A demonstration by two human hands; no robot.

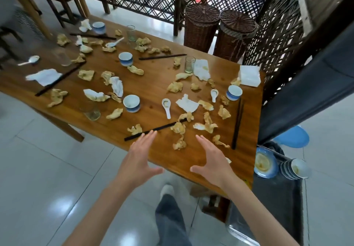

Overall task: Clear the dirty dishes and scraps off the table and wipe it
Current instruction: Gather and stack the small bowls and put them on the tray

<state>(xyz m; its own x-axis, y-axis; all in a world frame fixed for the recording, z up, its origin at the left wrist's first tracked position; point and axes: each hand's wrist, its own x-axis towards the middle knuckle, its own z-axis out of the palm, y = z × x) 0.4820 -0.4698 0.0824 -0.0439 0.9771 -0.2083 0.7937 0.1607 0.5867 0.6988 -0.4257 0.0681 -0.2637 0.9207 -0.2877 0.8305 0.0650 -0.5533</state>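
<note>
A long wooden table point(157, 90) is littered with food scraps point(179, 128), crumpled napkins point(187, 105), white spoons point(166, 107), dark chopsticks point(153, 130), glasses point(190, 64) and several blue-and-white cups point(131, 103). My left hand point(137, 159) hovers open over the near edge, fingertips close to the chopsticks. Over the same edge my right hand point(211, 161) is spread open, just short of a scrap point(220, 141). Neither hand holds anything.
A grey cart point(277, 203) at the right carries a blue plate point(265, 162) and stacked small bowls point(296, 168). Two wicker baskets point(220, 29) stand behind the table by a lattice screen. Wooden chairs stand at the far left. A blue bucket point(293, 136) sits on the floor.
</note>
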